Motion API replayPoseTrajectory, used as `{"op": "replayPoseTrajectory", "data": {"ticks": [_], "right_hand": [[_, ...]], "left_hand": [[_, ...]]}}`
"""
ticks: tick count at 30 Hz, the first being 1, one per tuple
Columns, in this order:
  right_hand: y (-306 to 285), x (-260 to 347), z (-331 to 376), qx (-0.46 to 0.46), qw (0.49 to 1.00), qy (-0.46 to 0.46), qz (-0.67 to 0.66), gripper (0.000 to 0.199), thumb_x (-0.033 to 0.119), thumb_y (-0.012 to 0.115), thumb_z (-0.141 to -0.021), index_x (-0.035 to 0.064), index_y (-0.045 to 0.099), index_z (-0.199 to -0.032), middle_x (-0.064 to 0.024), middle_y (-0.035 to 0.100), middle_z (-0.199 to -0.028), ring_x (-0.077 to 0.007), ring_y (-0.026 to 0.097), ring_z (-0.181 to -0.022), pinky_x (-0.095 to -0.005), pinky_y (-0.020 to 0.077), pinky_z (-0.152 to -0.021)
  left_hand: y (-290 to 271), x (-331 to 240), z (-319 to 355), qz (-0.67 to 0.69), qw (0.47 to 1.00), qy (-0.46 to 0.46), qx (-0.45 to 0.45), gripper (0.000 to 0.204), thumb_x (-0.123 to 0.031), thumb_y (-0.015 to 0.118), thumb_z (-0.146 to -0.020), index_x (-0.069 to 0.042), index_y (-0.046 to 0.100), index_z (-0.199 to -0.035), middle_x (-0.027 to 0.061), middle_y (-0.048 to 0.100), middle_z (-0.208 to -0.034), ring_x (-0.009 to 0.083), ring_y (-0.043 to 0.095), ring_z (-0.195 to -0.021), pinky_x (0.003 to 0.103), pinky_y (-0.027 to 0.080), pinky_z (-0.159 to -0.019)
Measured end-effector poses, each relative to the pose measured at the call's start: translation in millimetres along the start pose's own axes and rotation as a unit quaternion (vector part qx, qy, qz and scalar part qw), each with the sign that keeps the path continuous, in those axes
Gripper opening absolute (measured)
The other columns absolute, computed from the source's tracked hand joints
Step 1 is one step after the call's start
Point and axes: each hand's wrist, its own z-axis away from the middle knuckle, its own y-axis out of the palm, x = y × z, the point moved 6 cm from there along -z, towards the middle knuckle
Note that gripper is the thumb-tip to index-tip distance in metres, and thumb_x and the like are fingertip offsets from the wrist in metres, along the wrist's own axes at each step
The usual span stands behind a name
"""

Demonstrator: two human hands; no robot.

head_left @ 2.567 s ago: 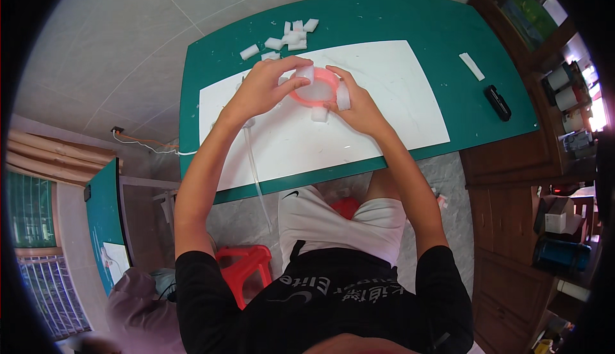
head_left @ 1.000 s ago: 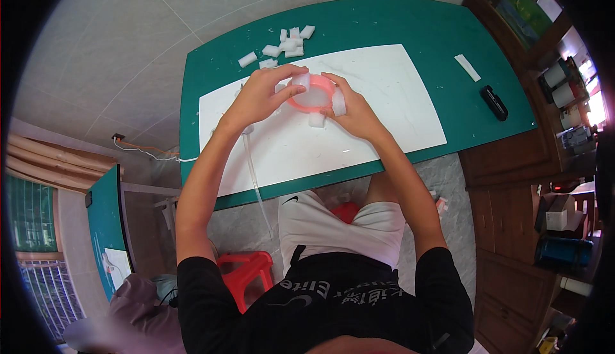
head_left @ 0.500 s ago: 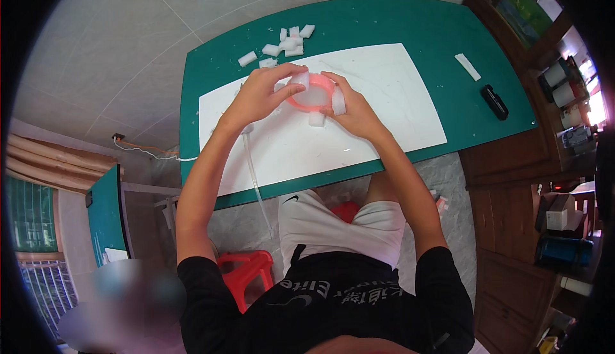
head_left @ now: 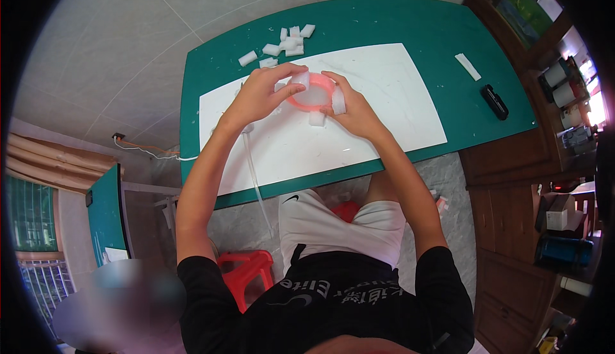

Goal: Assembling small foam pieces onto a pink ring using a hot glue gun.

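A pink ring (head_left: 312, 107) rests over the white board, between my two hands. My left hand (head_left: 258, 94) pinches a white foam block (head_left: 300, 81) against the ring's upper left side, thumb and fingers on either face of it. My right hand (head_left: 353, 112) grips the ring's right side, its fingers around a second foam block (head_left: 339, 101) on the rim. Another small foam block (head_left: 317, 119) sits at the ring's near edge. Whatever lies just behind my left fingers is partly hidden.
Several loose foam pieces (head_left: 291, 45) lie at the far side of the green table (head_left: 359, 21). A white strip (head_left: 467, 67) and a black case-like object (head_left: 494, 102) are at the right. A thin pale stick (head_left: 255, 174) overhangs the near edge. A red stool (head_left: 246, 267) stands below.
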Motion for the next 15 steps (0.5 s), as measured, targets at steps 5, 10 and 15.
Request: {"op": "replayPoseTrajectory", "data": {"ticks": [5,10,15], "right_hand": [[-0.4,-1.9,-1.2,-0.003,1.000,0.004,-0.021,0.069,0.013,0.075,-0.082,0.0132,0.040,-0.142,-0.0206,0.057,-0.132,-0.0392,0.057,-0.119,-0.0407,0.0464,-0.099],[-3.7,-5.8,1.3,-0.015,0.995,0.044,-0.086,0.073,0.015,0.076,-0.082,0.0140,0.036,-0.144,-0.0212,0.054,-0.135,-0.0365,0.057,-0.119,-0.0403,0.0469,-0.099],[-6.9,-10.3,1.0,-0.034,0.981,0.065,-0.181,0.075,0.017,0.077,-0.082,0.0126,0.036,-0.144,-0.0190,0.050,-0.138,-0.0313,0.052,-0.124,-0.0396,0.0462,-0.100]], "left_hand": [[-4.0,-3.1,-1.5,-0.009,1.000,-0.003,0.012,0.037,-0.022,0.064,-0.093,-0.009,0.063,-0.128,0.0108,0.066,-0.126,0.0282,0.065,-0.110,0.035,0.049,-0.095],[-28.7,-8.5,0.4,0.011,0.996,0.036,-0.079,0.041,-0.022,0.059,-0.096,-0.010,0.057,-0.135,0.0106,0.057,-0.139,0.0272,0.058,-0.122,0.035,0.045,-0.101],[-63.5,18.5,12.9,0.108,0.979,0.006,-0.171,0.040,-0.024,0.057,-0.099,-0.006,0.056,-0.134,0.0118,0.058,-0.137,0.0228,0.056,-0.125,0.034,0.044,-0.102]]}}
